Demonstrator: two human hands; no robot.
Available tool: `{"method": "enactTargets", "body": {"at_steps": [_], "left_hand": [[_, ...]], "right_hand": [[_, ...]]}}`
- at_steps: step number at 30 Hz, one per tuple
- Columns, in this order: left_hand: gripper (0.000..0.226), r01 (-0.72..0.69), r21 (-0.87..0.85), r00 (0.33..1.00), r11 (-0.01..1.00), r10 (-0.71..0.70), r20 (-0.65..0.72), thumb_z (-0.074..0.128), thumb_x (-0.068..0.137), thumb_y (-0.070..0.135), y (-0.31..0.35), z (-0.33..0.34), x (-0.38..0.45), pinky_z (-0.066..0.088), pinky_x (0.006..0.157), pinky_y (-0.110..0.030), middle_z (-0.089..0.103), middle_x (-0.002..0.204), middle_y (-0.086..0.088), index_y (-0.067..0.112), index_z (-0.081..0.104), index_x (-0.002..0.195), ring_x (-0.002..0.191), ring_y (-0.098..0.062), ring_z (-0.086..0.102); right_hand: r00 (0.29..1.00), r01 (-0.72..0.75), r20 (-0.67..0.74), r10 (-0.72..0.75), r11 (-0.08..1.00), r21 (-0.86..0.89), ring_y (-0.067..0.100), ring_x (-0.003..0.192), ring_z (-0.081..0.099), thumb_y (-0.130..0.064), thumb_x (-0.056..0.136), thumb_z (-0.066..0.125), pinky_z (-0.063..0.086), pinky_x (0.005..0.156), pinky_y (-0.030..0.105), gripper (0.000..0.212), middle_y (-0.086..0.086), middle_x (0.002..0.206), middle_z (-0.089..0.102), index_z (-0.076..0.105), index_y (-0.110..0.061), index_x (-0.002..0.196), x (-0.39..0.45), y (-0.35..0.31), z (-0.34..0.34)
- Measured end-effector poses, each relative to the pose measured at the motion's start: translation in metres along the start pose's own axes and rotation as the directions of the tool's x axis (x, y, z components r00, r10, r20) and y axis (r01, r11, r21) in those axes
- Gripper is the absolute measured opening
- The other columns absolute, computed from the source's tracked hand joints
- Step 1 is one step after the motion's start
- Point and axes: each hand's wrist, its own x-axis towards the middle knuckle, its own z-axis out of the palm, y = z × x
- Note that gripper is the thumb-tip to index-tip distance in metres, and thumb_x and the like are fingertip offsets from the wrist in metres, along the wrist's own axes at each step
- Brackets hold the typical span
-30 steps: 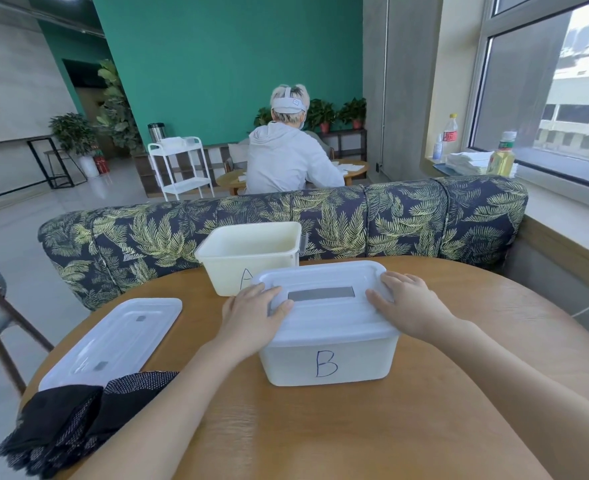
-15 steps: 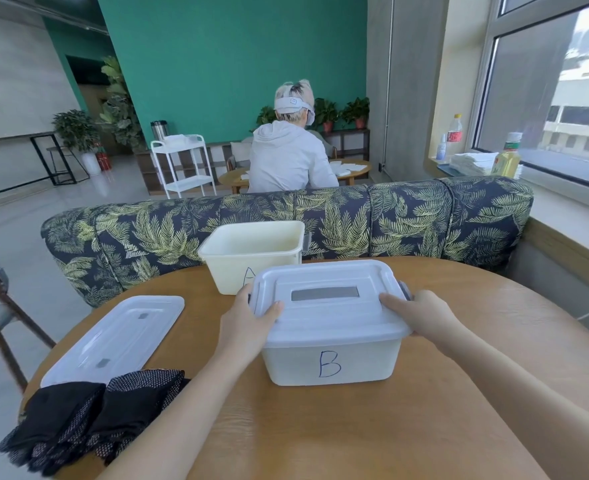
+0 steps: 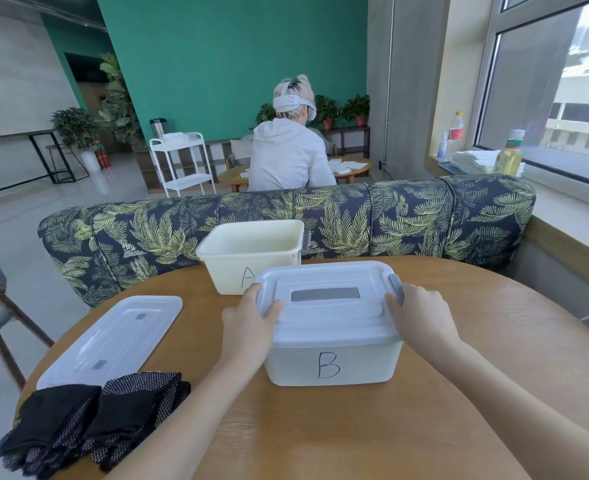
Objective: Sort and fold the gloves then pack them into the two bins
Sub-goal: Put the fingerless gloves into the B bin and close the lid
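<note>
Both hands on bin B [image 3: 331,362], lid [image 3: 324,303] still on. Left hand [image 3: 251,323] grips the lid's left end, thumb on top, fingers curled over the edge. Right hand [image 3: 421,317] grips the right end by the grey latch [image 3: 396,287]. Bin A [image 3: 251,254] sits open just behind B, touching or nearly so; its lid [image 3: 113,337] lies flat to the left. Gloves [image 3: 89,424], black and dotted, heaped at the near left table [image 3: 355,427] edge, unsorted, none packed as far as I can see

Risks, my read: if one latch releases before the other, the lid could jam or the light bin tip and slide on the smooth wood. A hard pull may knock B into A. The gloves overhang the edge and a forearm sweep could drop them

Round wooden table, leaf-print sofa [image 3: 407,216] behind it, another person [image 3: 286,154] seated back-turned beyond, green wall, white cart [image 3: 182,164], window at right with bottles [image 3: 509,154] on the sill
</note>
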Motion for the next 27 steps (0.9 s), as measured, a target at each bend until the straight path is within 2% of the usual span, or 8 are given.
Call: {"method": "enactTargets", "body": {"at_steps": [3,6,9,12,14,17,20,27], "left_hand": [[0.054,-0.022,-0.006,1.0,1.0,0.022,-0.022,0.054,0.103,0.042,0.0,0.008,0.003,0.033,0.089,-0.029,0.059,0.12,-0.013,0.025,0.042,0.153,0.133,-0.027,0.035],[0.049,-0.086,0.027,0.996,0.996,0.087,-0.014,0.051,0.104,0.038,0.007,0.02,0.008,0.04,0.102,-0.037,0.056,0.108,0.0,0.023,0.045,0.151,0.13,-0.034,0.041],[0.057,-0.141,0.04,0.988,0.989,0.138,0.07,0.051,0.102,0.05,0.022,0.042,0.014,0.03,0.114,-0.038,0.053,0.138,-0.005,0.023,0.044,0.151,0.136,-0.03,0.034],[0.082,-0.214,0.078,0.968,0.974,0.201,0.148,0.044,0.086,0.078,0.043,0.07,0.02,0.019,0.108,-0.03,0.038,0.151,-0.007,0.025,0.042,0.149,0.14,-0.029,0.025],[0.085,-0.22,0.107,0.964,0.97,0.2,0.173,0.043,0.085,0.081,0.056,0.087,0.028,0.02,0.109,-0.032,0.035,0.152,-0.01,0.025,0.04,0.149,0.138,-0.031,0.024],[0.091,-0.242,0.153,0.963,0.958,0.218,0.162,0.032,0.078,0.087,0.072,0.112,0.045,0.026,0.112,-0.043,0.039,0.146,-0.013,0.024,0.044,0.143,0.131,-0.034,0.03],[0.092,-0.255,0.195,0.959,0.947,0.222,0.176,0.029,0.078,0.088,0.085,0.133,0.063,0.027,0.111,-0.045,0.037,0.149,-0.013,0.024,0.045,0.141,0.129,-0.037,0.032],[0.076,-0.257,0.224,0.957,0.94,0.215,0.194,0.039,0.091,0.076,0.1,0.157,0.091,0.03,0.11,-0.047,0.041,0.145,-0.016,0.023,0.043,0.145,0.13,-0.038,0.033]], "right_hand": [[1.0,0.009,-0.007,-0.009,0.999,0.038,0.034,0.074,0.047,-0.03,0.103,0.049,0.031,0.061,0.038,0.034,0.004,0.068,0.049,0.045,-0.011,0.074,0.005,0.007,-0.001],[0.999,-0.006,-0.031,0.009,0.996,0.089,0.034,0.072,0.047,-0.028,0.101,0.052,0.03,0.059,0.038,0.037,0.005,0.066,0.05,0.042,-0.012,0.07,0.015,0.021,-0.005],[0.998,-0.042,-0.048,0.047,0.994,0.103,0.034,0.072,0.048,-0.03,0.101,0.054,0.031,0.059,0.038,0.035,0.005,0.066,0.052,0.046,-0.01,0.072,0.033,0.044,-0.012],[0.993,-0.091,-0.063,0.099,0.988,0.127,0.035,0.074,0.049,-0.032,0.1,0.054,0.031,0.056,0.037,0.034,0.005,0.065,0.054,0.051,-0.01,0.074,0.056,0.071,-0.018],[0.988,-0.121,-0.073,0.133,0.981,0.153,0.035,0.078,0.053,-0.034,0.099,0.053,0.037,0.058,0.037,0.03,0.006,0.069,0.059,0.058,-0.011,0.08,0.071,0.087,-0.02],[0.979,-0.17,-0.074,0.192,0.958,0.229,0.036,0.091,0.059,-0.039,0.097,0.052,0.051,0.074,0.04,0.028,0.007,0.087,0.07,0.067,-0.016,0.102,0.087,0.101,-0.025],[0.973,-0.199,-0.063,0.224,0.94,0.276,0.035,0.089,0.058,-0.037,0.099,0.052,0.047,0.073,0.039,0.03,0.01,0.094,0.069,0.065,-0.012,0.108,0.102,0.109,-0.031],[0.961,-0.229,-0.068,0.267,0.911,0.343,0.037,0.086,0.055,-0.043,0.1,0.047,0.041,0.067,0.039,0.03,0.01,0.083,0.062,0.059,-0.018,0.089,0.124,0.12,-0.033]]}}
